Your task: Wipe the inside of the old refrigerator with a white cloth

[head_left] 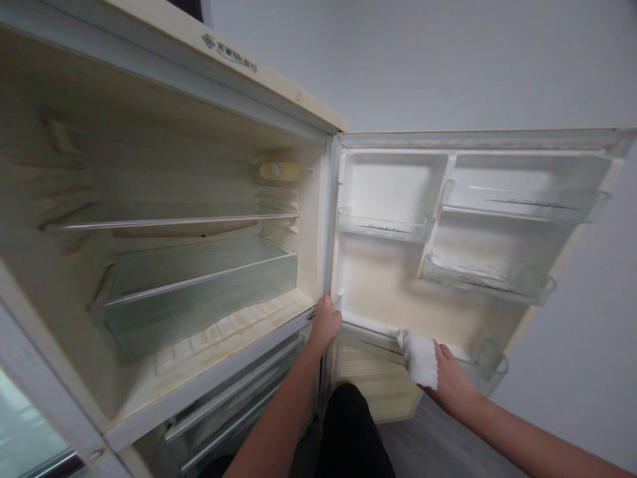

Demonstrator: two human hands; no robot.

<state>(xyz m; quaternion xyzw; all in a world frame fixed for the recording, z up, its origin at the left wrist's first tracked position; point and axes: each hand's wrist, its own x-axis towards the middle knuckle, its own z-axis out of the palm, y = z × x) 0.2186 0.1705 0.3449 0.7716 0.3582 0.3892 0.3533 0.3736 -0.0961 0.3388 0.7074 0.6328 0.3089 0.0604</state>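
Note:
My right hand (450,378) is closed on a white cloth (419,358) with a scalloped edge. The cloth lies over the front rim of the clear lower door bin (368,337), along the bottom of the open refrigerator door (381,275). On the hinge side, my left hand (326,322) is closed at the left end of that bin, beside the cabinet's front edge. Its fingertips are hidden, so what it grips cannot be made out. Left of this hand is the open refrigerator compartment (311,226), its floor stained yellow-brown.
Inside the compartment are a glass shelf (174,216) and a clear drawer (209,299). Smaller clear bins (385,227) line the upper door. Below, a lower compartment with drawers (239,398) stands open, its cream door (378,378) near my knee (353,431). A wall (472,66) rises behind.

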